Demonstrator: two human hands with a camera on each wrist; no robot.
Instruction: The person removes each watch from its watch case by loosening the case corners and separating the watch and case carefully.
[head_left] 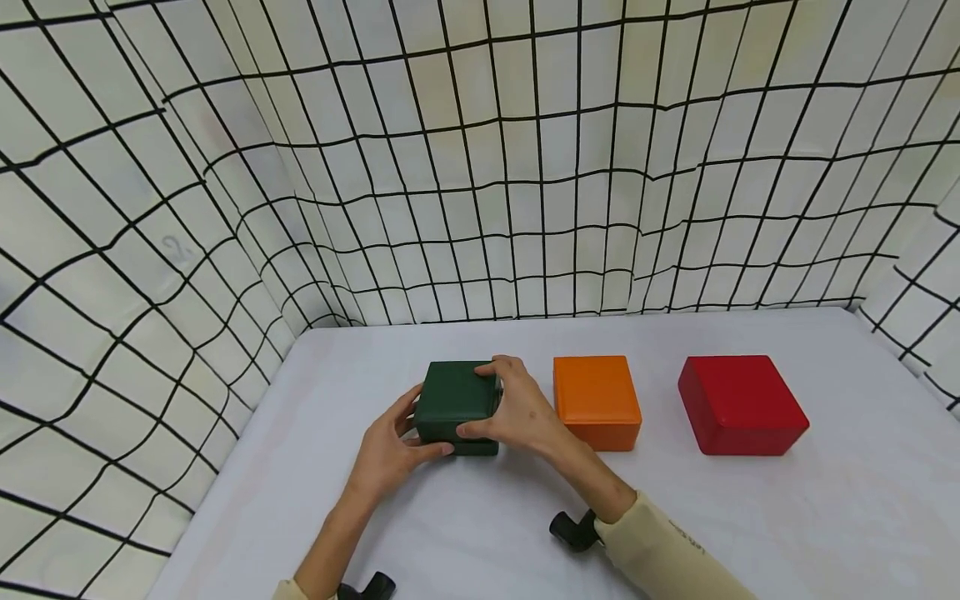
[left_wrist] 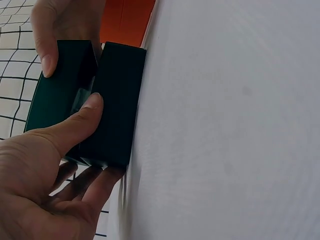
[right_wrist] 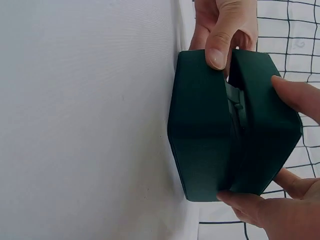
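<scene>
A dark green box (head_left: 456,392) sits on the white table with its lid partly raised. My left hand (head_left: 386,458) grips the left side of its base (left_wrist: 114,110), thumb on the front face and fingers round the side. From the right, my right hand (head_left: 521,410) holds the lid (right_wrist: 267,115), with the thumb at the front and fingers at the far edge. Between lid and base a narrow gap shows in both wrist views, with a lighter green piece (right_wrist: 236,100) inside it. The rest of the interior is hidden.
An orange box (head_left: 597,396) stands just right of my right hand, and a red box (head_left: 742,406) farther right. All three boxes rest on the white tabletop (head_left: 480,533). White walls with a black grid (head_left: 487,183) rise behind and beside the table.
</scene>
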